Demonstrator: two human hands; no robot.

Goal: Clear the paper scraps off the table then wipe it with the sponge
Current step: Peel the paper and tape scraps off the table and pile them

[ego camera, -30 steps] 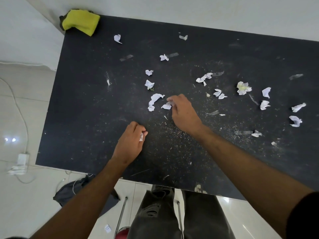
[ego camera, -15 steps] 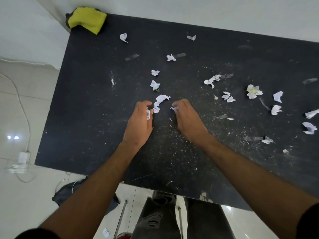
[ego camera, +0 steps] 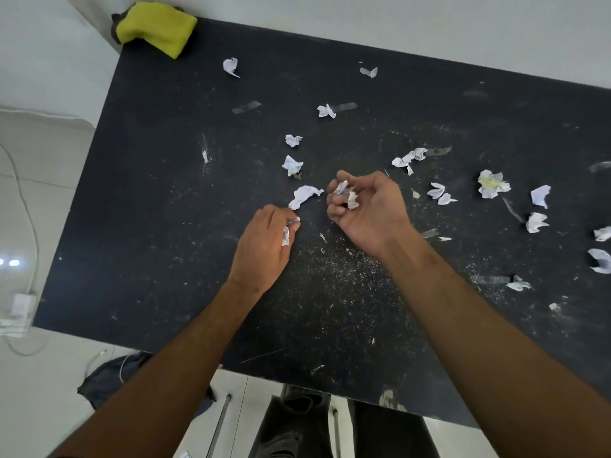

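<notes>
Two hands work near the middle of the black table (ego camera: 158, 226), each curled around crumpled paper. The right hand (ego camera: 367, 213) is turned partly palm-up, its fingers (ego camera: 335, 209) bent loosely inward over a couple of small white scraps (ego camera: 347, 195) cupped against the palm. The left hand (ego camera: 264, 246) lies knuckles-up, thumb and fingertips pinched on a small scrap (ego camera: 287, 231) that pokes out beside the thumb.

Between the two hands, just beyond the left fingertips, lies a longer crumpled scrap (ego camera: 305, 196) on the tabletop. Past it, two more scraps sit one behind the other (ego camera: 292, 165) (ego camera: 293, 140). To the right of the right hand are a small pair of pieces (ego camera: 441, 194), a yellowish-stained wad (ego camera: 492, 184) and further bits out to the table's right edge. Fine white specks dust the surface near the wrists.

Well apart from both hands, the yellow sponge (ego camera: 158, 28) sits on the far left corner of the table, atop something dark.
</notes>
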